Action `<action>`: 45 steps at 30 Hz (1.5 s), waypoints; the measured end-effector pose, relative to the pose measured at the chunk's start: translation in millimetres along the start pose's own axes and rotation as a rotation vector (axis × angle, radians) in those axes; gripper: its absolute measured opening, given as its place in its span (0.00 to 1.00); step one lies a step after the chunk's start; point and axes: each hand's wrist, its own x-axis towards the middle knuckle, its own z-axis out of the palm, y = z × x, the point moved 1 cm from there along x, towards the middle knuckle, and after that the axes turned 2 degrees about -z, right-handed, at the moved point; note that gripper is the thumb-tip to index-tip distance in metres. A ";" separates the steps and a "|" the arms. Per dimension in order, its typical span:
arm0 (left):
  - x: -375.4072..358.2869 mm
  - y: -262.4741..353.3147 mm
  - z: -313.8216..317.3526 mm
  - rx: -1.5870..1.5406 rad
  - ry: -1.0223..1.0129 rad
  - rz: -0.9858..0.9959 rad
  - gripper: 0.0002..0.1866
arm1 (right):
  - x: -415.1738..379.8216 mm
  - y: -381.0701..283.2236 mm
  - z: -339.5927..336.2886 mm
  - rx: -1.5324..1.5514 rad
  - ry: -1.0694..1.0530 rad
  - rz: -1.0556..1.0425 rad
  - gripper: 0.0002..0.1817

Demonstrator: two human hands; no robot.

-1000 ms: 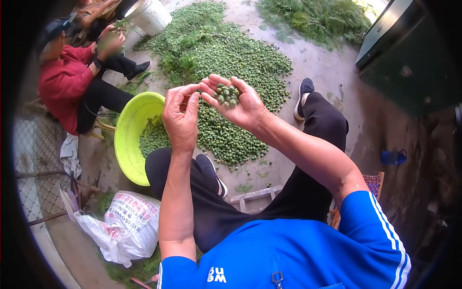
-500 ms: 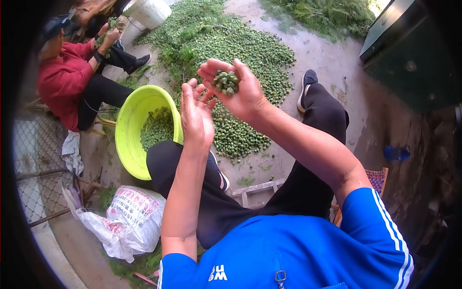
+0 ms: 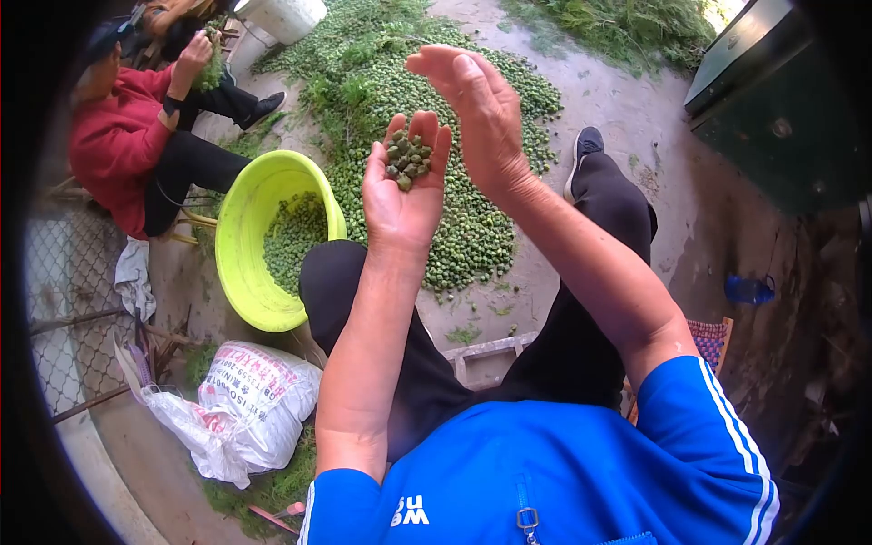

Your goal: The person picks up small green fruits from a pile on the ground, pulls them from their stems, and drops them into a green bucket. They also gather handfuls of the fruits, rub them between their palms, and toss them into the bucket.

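My left hand (image 3: 402, 213) is turned palm up and cupped, holding a small handful of round green seed pods (image 3: 409, 160). To its upper right, my right hand (image 3: 486, 113) is raised with the fingers stretched and nothing visible in it; part of its palm is turned away from view. Beneath both hands spreads a large heap of the same green pods (image 3: 459, 245) on the ground. A yellow-green basin (image 3: 238, 289), tilted by my left knee, has more green pods (image 3: 295, 243) in it.
A person in a red top (image 3: 113, 136) sits at the upper left, holding a green plant stem. Nearby are a white bucket (image 3: 289, 18), a white printed sack (image 3: 259, 404), cut green foliage (image 3: 627, 32) and a dark green metal box (image 3: 772, 109).
The pods have passed from my right palm into my left. My right hand has risen and moved away to the right. The person in red has moved their hands.
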 end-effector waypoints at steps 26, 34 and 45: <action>-23.8 21.9 -12.6 0.477 0.098 -0.289 0.17 | -8.8 9.5 -26.4 -0.437 -0.424 0.425 0.11; -42.8 173.1 -37.6 0.274 0.234 0.078 0.21 | -0.7 -1.2 -47.6 -0.379 -0.267 0.344 0.14; -34.1 268.0 -163.0 0.078 0.754 0.630 0.29 | -7.0 -19.5 -64.8 -0.287 -0.238 0.288 0.15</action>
